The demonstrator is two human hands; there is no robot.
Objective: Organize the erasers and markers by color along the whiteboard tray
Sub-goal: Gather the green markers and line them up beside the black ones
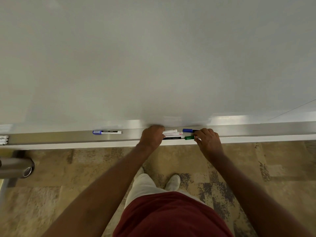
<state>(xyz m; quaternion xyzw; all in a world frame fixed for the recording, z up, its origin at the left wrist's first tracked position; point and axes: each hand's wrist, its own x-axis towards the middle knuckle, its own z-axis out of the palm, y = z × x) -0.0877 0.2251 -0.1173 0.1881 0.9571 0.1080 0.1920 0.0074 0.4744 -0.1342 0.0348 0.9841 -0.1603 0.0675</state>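
A metal whiteboard tray (68,136) runs across the view under the whiteboard. A blue-capped marker (106,132) lies alone on it at the left. At the middle, a bunch of white-barrelled markers (171,133) lies side by side, and my left hand (152,136) is closed over their left ends. My right hand (207,138) pinches a green-capped marker (189,138) at the bunch's right end. Behind my right fingers lies another blue-capped marker (187,130). No eraser shows.
More white marker ends (3,139) sit at the tray's far left edge. A metal board-stand leg with a caster (25,168) stands on the carpet at lower left. The whiteboard (153,57) fills the upper view. My feet stand below the tray.
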